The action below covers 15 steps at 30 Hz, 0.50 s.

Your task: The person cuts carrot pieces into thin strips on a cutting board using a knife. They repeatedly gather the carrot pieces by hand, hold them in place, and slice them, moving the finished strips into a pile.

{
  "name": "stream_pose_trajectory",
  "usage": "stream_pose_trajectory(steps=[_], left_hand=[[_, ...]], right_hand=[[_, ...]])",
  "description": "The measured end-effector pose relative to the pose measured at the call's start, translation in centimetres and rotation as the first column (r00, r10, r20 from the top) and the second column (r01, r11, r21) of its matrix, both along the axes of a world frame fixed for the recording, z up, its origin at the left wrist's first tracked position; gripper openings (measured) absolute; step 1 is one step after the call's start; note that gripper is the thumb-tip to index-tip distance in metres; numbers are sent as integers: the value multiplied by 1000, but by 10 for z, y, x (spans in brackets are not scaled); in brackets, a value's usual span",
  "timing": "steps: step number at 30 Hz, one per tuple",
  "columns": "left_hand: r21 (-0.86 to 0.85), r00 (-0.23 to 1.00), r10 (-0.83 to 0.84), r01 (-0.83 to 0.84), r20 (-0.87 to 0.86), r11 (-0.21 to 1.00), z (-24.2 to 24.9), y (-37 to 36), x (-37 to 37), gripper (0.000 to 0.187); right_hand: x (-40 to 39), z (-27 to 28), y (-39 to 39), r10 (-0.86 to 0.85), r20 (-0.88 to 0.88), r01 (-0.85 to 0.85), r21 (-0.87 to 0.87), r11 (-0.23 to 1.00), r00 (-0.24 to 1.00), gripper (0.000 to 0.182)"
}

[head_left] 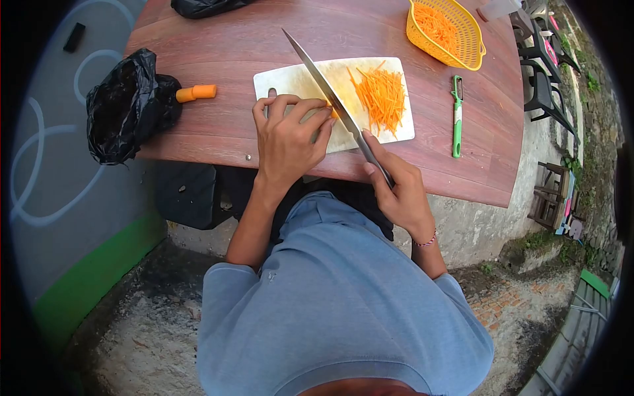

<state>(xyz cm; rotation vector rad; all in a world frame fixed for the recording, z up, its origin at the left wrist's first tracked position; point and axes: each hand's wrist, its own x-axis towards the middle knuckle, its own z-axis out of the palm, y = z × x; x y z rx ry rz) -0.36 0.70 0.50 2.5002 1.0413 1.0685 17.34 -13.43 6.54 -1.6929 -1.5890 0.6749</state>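
My right hand [399, 191] is wrapped around the handle of a long kitchen knife [321, 80], whose blade slants across the white cutting board [290, 74]. Curled on the left part of the board, my left hand [290, 135] presses down with its fingertips close to the blade. A bit of orange carrot [333, 112] shows between those fingertips and the knife; the rest is hidden under the hand. Right of the blade lies a heap of thin carrot strips [382, 99].
A yellow basket [481, 56] with shredded carrot stands at the back right. A green-and-white peeler [457, 122] lies right of the board. Carrot pieces [196, 93] lie beside a black plastic bag [125, 109] at left. The wooden table's [462, 178] front edge is near my body.
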Motion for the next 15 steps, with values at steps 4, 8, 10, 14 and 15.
stream_pose_trajectory(steps=[4, 8, 10, 14, 15], left_hand=[[3, 1000, 1, -1, 7, 1000, 0, 0, -1, 14], [6, 1000, 6, -6, 16, 1000, -1, -1, 0, 14], [8, 1000, 4, -5, 19, 1000, -2, 0, 0, 13], [13, 1000, 2, -2, 9, 1000, -1, 0, -1, 11], [11, 1000, 1, -1, 8, 1000, -1, 0, -1, 11]], right_hand=[[1, 0, 0, 9, 19, -9, -18, 1000, 1000, 55], [0, 1, -2, 14, 8, -14, -28, 1000, 1000, 55], [-1, 5, -2, 10, 22, -9, -56, 998, 1000, 55], [-6, 8, -3, -14, 36, 18, -93, 996, 999, 56], [-7, 7, -3, -15, 35, 18, -95, 995, 999, 56]])
